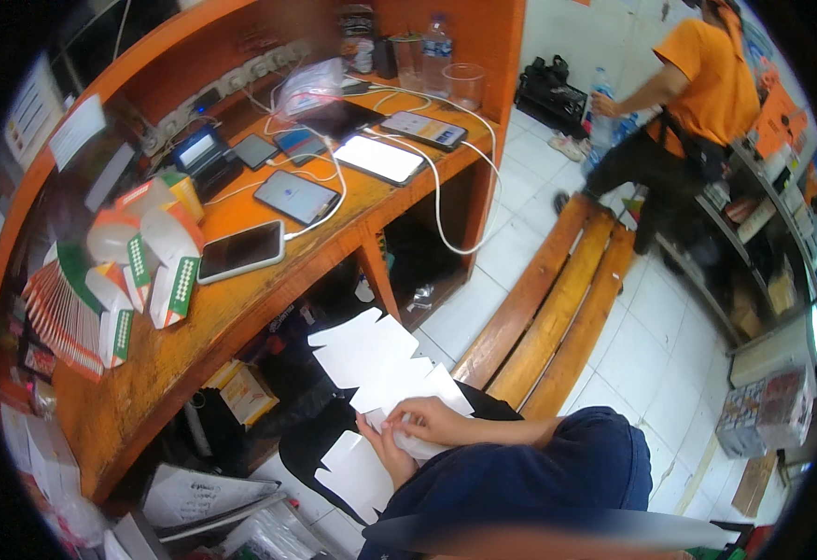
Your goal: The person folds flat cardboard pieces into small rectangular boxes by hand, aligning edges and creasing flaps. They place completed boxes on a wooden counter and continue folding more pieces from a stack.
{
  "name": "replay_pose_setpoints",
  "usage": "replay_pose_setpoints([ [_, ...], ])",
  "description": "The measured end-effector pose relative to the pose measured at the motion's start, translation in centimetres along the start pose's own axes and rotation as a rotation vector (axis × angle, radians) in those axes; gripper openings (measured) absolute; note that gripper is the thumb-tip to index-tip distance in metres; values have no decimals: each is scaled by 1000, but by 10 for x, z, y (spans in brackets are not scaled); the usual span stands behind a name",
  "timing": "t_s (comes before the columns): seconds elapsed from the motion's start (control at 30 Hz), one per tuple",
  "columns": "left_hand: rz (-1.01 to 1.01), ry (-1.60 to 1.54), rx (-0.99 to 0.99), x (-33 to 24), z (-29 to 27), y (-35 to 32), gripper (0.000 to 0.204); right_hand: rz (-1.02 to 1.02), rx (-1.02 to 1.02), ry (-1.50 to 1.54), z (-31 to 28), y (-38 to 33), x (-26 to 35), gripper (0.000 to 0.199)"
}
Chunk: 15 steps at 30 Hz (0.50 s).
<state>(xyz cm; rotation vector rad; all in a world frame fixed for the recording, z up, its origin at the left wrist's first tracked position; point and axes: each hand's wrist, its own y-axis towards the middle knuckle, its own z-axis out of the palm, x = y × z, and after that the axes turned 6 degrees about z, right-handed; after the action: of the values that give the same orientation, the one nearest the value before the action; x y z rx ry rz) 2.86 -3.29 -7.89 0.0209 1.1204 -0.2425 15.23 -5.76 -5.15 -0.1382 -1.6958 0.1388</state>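
On my lap, several white die-cut cardboard blanks (371, 350) lie with notched edges; another white blank (357, 471) pokes out nearer to me. My left hand (388, 450) and my right hand (432, 422) meet over them, with a crumpled whitish piece (416, 446) between. It looks thin, like paper or plastic film, but its kind is unclear. The right hand's fingers are bent down onto it, and those of the left close on it from the other side. Part of this piece is hidden by the hands.
An orange wooden desk (334, 233) holds charging phones (298, 198) with white cables, plus orange, white and green food cartons (138, 252). A wooden slatted bench (544, 317) runs ahead. Beyond it a person in an orange shirt (707, 65) grips a bottle (602, 107). Shelves stand right.
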Motion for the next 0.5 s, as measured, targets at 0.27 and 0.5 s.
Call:
replay_pose_setpoints([
  [0.27,409,611,206,-18,12,-3,29,49,-293,575,-5,3,10,20],
  [0.5,128,67,-171,-20,-2,14,11,-243,-396,-252,1,-3,6,23],
])
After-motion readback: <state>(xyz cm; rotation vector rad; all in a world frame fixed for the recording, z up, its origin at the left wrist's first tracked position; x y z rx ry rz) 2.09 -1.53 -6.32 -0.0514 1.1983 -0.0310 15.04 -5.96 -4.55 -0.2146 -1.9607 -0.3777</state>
